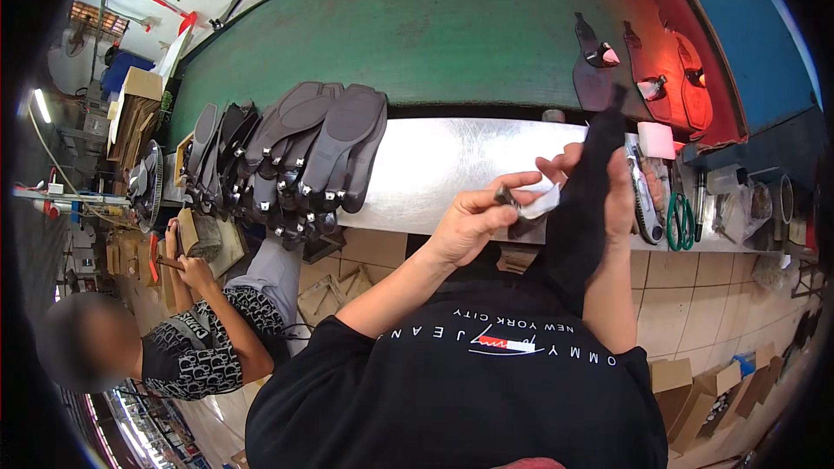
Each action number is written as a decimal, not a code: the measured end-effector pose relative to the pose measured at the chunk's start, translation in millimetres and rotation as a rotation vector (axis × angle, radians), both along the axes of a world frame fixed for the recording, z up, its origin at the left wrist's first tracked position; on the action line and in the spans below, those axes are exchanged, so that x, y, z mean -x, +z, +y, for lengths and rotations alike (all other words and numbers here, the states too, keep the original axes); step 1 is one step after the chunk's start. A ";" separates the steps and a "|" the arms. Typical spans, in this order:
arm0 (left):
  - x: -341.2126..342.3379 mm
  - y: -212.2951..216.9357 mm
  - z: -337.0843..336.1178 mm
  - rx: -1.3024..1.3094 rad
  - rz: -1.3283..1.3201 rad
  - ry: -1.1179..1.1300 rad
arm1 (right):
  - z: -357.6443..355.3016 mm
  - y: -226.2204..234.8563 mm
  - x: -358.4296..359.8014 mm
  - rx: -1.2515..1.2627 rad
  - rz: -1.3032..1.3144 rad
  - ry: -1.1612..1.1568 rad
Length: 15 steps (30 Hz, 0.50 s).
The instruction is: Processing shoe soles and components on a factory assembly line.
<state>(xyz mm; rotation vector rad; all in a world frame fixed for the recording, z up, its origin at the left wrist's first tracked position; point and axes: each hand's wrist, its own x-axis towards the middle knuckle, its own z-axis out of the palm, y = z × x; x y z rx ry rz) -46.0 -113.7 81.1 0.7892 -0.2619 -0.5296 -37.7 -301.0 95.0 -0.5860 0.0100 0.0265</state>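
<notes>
Hands meet above the metal surface [452, 165]. Right hand [608, 191] is closed around a black shoe upper [584, 208], long axis near vertical. Left hand [473, 221], just left of it, pinches a small white piece [543, 202] against its edge.

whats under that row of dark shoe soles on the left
The dark shoe soles lean overlapping on the shiny metal worktop's left end, heels hanging over its front edge. What lies directly beneath them is covered.

A steel worktop [452, 165] fronts a green conveyor belt [417, 26], above a beige tiled floor [695, 313] strewn with cardboard boxes [704, 391].
</notes>
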 end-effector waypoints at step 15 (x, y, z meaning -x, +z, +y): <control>1.2 4.0 30.0 -0.435 0.068 0.170 | -4.3 31.2 68.2 1.007 -0.064 -0.070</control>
